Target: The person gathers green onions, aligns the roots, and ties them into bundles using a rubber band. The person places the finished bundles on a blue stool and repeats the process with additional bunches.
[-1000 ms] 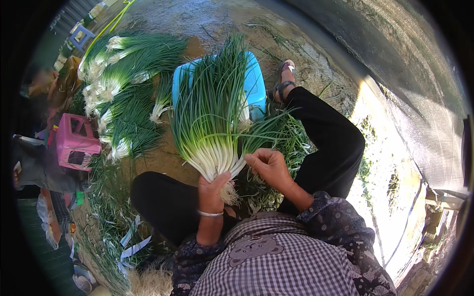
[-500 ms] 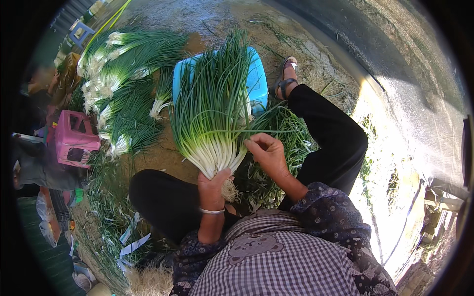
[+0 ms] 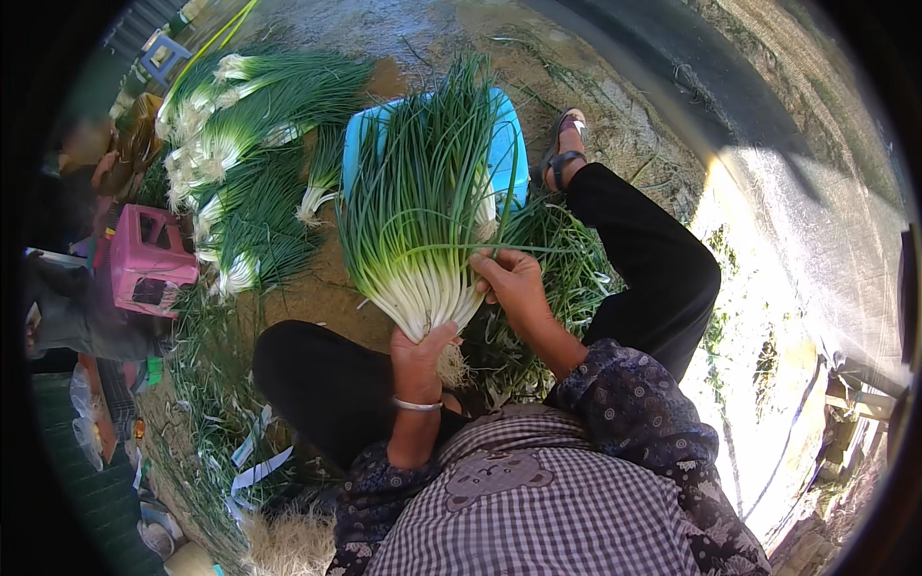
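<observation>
My left hand point(image 3: 421, 363) is closed around the white lower end of a large bunch of green onions point(image 3: 413, 216). Pale stringy roots point(image 3: 452, 367) stick out beneath that grip. The green tops fan away from me over a blue plastic stool point(image 3: 513, 144). At the bunch's right edge, my right hand point(image 3: 516, 288) pinches a long green onion leaf point(image 3: 523, 250) between thumb and forefinger. This leaf lies crosswise over the stalks, its tip pointing right. A smaller green onion clump point(image 3: 487, 216) rests on the stool, partly covered by the bunch.
Several bundled green onions point(image 3: 230, 144) are piled on the ground at left, beside a pink stool point(image 3: 152, 257). Loose green trimmings point(image 3: 567, 254) lie under and right of my hands. A small blue-grey stool point(image 3: 165, 58) stands far left. My knees flank the work.
My right hand has shifted slightly left, closer against the bunch, with its fingertips on the crosswise leaf. My left hand keeps its hold; the whole view has shifted slightly.
</observation>
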The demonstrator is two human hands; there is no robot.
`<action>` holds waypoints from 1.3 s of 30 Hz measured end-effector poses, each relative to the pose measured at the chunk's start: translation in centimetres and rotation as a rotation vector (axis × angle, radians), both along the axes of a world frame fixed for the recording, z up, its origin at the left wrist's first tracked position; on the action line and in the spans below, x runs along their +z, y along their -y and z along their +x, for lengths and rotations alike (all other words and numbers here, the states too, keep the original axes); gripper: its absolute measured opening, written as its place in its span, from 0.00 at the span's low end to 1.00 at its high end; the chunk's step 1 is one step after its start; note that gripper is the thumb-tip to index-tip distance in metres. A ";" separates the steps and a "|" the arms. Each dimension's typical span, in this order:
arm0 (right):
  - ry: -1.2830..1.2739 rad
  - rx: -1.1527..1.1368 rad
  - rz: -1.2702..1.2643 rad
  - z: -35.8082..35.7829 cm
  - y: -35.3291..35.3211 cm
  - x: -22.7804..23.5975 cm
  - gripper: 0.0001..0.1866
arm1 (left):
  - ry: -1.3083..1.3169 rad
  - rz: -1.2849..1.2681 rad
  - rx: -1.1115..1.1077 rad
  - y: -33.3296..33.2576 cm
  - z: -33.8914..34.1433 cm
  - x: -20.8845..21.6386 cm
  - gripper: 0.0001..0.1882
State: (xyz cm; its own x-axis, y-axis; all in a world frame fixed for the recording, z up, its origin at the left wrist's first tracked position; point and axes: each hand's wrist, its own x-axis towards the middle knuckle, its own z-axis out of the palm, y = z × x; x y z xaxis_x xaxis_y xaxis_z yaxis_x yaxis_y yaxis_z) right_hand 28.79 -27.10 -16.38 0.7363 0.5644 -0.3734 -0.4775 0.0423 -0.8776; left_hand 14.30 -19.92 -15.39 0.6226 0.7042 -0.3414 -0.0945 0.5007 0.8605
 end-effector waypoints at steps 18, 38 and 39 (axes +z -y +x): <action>-0.179 0.021 0.110 -0.2 1.3 -0.4 0.08 | -0.016 0.018 0.009 -0.5 0.1 -0.3 0.16; 0.883 0.333 -0.173 -1.3 2.8 6.4 0.09 | 0.016 -0.062 -0.030 -1.2 -0.6 -0.1 0.18; 0.944 0.330 -0.126 -1.1 1.0 6.5 0.12 | 0.006 -0.048 -0.055 -1.1 -0.8 -0.1 0.18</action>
